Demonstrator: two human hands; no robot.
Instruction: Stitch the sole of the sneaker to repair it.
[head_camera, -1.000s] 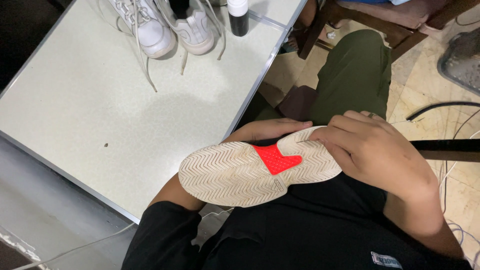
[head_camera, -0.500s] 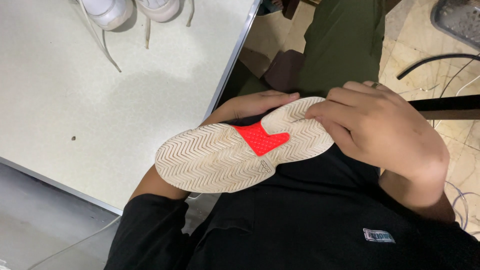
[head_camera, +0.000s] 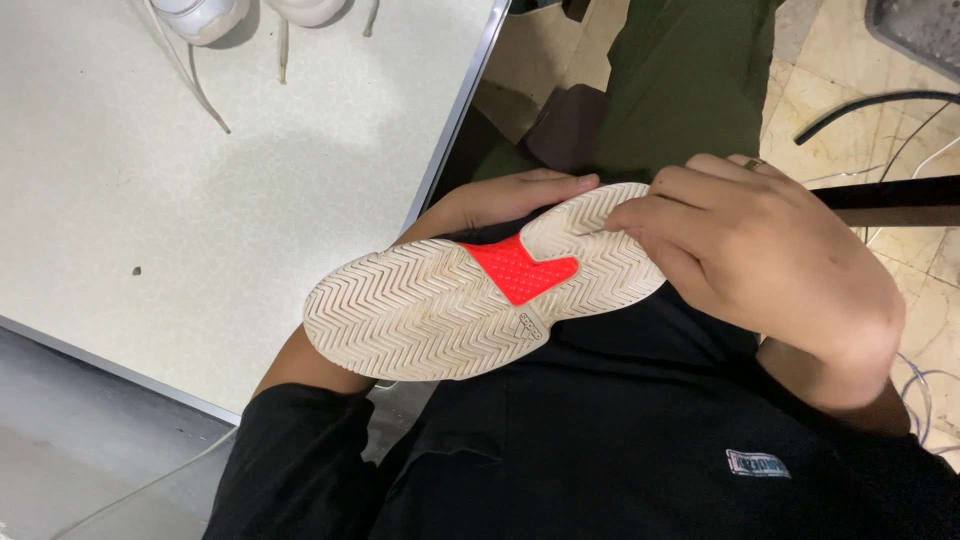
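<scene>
A speckled pale table (head_camera: 250, 200) bears two white sneakers (head_camera: 200, 15).

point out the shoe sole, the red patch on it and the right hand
shoe sole (head_camera: 420, 315): head view, zigzag tread of the forefoot
red patch (head_camera: 515, 272): head view, its middle
right hand (head_camera: 760, 260): head view, back of hand

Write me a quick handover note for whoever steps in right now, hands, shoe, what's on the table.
Left hand: under the shoe, supporting it from below, fingers showing past its far edge.
Right hand: grip on the shoe's end nearest it, fingertips pressed on the tread.
The shoe is held over the lap, sole up, whitish zigzag tread with a red patch mid-sole.
Table: two white shoes with loose laces at the far edge.
Nothing shows on the sole being worked yet.
</scene>
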